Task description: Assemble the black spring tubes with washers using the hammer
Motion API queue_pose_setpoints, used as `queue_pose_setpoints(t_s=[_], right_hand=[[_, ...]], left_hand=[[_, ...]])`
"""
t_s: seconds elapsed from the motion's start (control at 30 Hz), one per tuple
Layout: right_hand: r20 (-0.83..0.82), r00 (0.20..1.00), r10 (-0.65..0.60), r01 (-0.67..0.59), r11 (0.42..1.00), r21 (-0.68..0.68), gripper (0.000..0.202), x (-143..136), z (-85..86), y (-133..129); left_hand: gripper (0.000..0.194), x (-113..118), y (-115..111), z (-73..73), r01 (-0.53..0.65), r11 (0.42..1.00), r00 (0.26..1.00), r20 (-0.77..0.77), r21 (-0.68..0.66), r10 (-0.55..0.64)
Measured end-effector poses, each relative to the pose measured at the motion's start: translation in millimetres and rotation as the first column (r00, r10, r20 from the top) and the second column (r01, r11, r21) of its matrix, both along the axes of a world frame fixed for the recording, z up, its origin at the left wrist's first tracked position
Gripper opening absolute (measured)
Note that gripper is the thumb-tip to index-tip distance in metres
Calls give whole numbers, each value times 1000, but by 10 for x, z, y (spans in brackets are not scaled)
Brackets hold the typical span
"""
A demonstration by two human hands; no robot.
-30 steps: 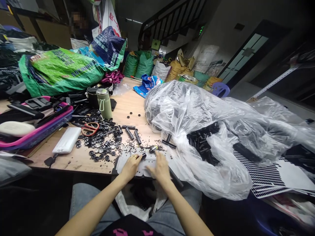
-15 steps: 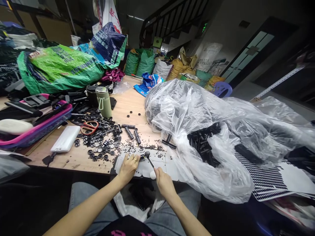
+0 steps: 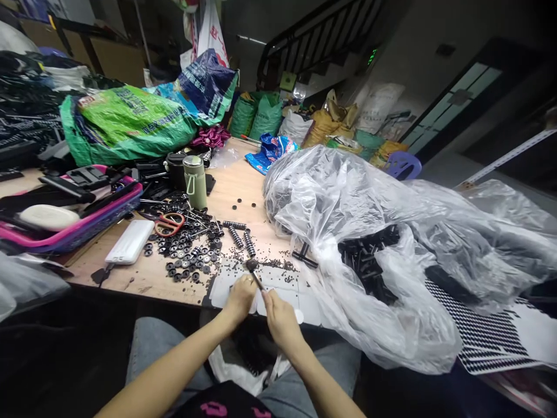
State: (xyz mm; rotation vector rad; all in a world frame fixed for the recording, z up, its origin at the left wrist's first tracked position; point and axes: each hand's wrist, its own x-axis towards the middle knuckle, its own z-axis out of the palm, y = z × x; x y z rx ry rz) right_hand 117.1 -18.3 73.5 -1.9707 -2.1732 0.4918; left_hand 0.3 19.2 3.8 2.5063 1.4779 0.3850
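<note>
In the head view, my right hand is closed around the lower end of a thin rod with a dark round head. The rod slants up and to the left over a pale sheet at the table's front edge. My left hand is closed beside the rod, fingers pinched just below the round head. Whatever it grips is hidden. Tiny dark rings are scattered on the sheet and just behind it. Several black-and-silver ribbed rollers lie beyond my hands.
Left lie small black wheels, orange-handled scissors, a white power bank and a green flask. A pink-rimmed basket stands further left. A large clear plastic bag of black parts covers the right side.
The rod's round head has moved left and slightly away from me, and my right hand has come closer to my left. The whole view has shifted a little.
</note>
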Motion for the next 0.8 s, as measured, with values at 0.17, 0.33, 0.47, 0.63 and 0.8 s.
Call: queue_pose_setpoints(t_s=[0.17,0.33,0.47,0.63,0.8], right_hand=[[182,973,-143,137,990,44,37,504,-156,84],[224,959,-173,135,975,176,32,806,-356,200],[162,950,-266,191,909,370,24,1005,-216,624],[72,975,-210,183,944,276,22,1212,-59,1053],[-150,988,-23,40,992,118,23,1067,147,978]], left_hand=[[41,-209,344,271,-88,996,996,27,-16,89],[40,-595,1186,296,9,977,991,-129,212,19],[34,-712,1460,251,205,955,970,-175,215,-169],[25,-593,1153,325,70,994,986,147,78,-81],[33,-334,656,567,-46,990,825,553,-133,112]])
